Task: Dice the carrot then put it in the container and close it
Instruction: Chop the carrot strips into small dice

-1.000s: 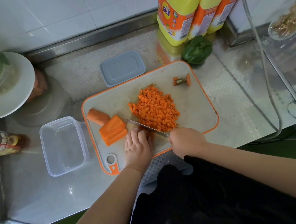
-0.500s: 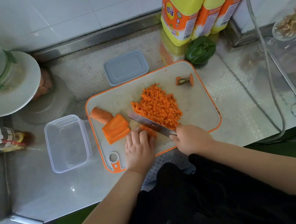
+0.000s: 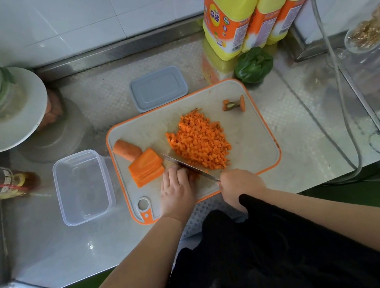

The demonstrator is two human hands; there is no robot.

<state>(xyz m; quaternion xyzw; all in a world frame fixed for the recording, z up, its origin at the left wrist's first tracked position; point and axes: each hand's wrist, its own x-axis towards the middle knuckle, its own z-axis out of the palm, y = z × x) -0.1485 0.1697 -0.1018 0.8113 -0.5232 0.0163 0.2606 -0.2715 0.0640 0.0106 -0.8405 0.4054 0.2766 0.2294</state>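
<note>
An orange-rimmed cutting board (image 3: 253,138) holds a pile of diced carrot (image 3: 199,139), a stack of carrot slabs (image 3: 146,167), a rounded carrot end (image 3: 126,149) and the cut-off top (image 3: 234,105). My right hand (image 3: 239,184) grips the handle of a knife (image 3: 187,166), whose blade lies down on the board beside the pile. My left hand (image 3: 176,190) has its fingers curled over carrot strips right against the blade; the strips are mostly hidden. The clear container (image 3: 82,185) stands open left of the board. Its grey lid (image 3: 159,87) lies behind the board.
Yellow oil jugs (image 3: 253,1) and a green pepper (image 3: 253,65) stand at the back right. A white plate (image 3: 4,111) with a green-lidded jar sits at the left, a sauce bottle (image 3: 11,183) below it. Cables (image 3: 342,104) and a clear appliance lie at the right.
The knife blade was raised and tilted half a second ago and has come down again beside my left fingers. My left hand stays on the strips.
</note>
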